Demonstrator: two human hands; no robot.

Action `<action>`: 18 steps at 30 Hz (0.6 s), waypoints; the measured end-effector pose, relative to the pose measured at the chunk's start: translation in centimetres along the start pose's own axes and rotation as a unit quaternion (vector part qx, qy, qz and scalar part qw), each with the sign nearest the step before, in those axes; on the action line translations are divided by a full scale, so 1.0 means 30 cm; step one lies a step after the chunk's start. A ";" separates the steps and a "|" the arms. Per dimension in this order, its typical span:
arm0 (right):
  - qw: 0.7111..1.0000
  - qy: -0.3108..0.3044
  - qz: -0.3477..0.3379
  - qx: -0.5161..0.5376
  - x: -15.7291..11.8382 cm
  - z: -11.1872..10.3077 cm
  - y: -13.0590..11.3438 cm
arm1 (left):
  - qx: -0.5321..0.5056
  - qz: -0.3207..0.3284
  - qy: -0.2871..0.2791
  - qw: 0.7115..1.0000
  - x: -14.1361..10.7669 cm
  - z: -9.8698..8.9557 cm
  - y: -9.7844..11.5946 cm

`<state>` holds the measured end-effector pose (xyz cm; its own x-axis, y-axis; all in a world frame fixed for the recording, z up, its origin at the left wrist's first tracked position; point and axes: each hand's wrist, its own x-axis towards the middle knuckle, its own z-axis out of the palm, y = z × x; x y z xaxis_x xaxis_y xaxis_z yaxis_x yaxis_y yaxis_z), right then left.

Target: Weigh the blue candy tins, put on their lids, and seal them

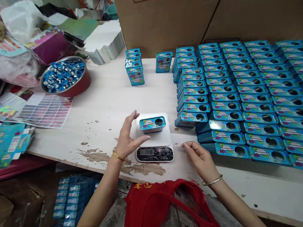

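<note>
One white surface point(103, 103) offers open room leftward; rows of blue tins point(224, 96) crowd its right. The scale point(161, 139) sits near the front edge. The left hand point(128, 139) spreads wide, the right hand point(200, 159) bends loosely, both seemingly empty. The tin point(151, 123) on the scale seems light, stiff, slippery, best held by its long sides.

Inside the rectangular blue tin with a round hole point(147, 123), the contents are too dark to make out. The small button markings on the white plastic scale point(161, 139) are illegible. Rows of matching blue tins point(255, 98) run off the right edge. The bottom edge crops the red cloth apron point(145, 209); the top edge crops the brown cardboard box point(167, 25).
</note>
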<state>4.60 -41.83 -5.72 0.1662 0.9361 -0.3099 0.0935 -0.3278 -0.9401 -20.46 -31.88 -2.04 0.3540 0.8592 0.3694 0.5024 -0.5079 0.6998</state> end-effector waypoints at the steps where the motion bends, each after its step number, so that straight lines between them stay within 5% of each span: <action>1: 1.000 0.008 0.010 0.004 -0.006 -0.001 0.023 | -0.019 -0.002 -0.021 1.000 0.015 0.011 -0.003; 8: 0.999 -0.005 0.036 0.021 -0.014 0.002 0.057 | -0.044 -0.014 -0.069 0.997 0.051 0.026 -0.033; 12: 0.999 0.003 0.041 0.022 -0.008 0.008 0.045 | -0.033 0.022 -0.085 0.996 0.078 -0.014 0.011; 16: 1.000 0.009 0.017 0.023 0.005 0.023 0.052 | 0.082 0.100 -0.190 0.973 0.179 -0.058 0.053; 18: 1.000 -0.007 0.017 0.026 0.023 0.033 0.062 | 0.133 0.113 -0.197 0.965 0.275 -0.060 0.031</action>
<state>3.93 -41.67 -7.81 0.1550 0.9262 -0.3437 0.0374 -0.3532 -0.9348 -18.50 -25.15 2.78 0.7239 0.6614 0.1965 0.5438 -0.7222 0.4274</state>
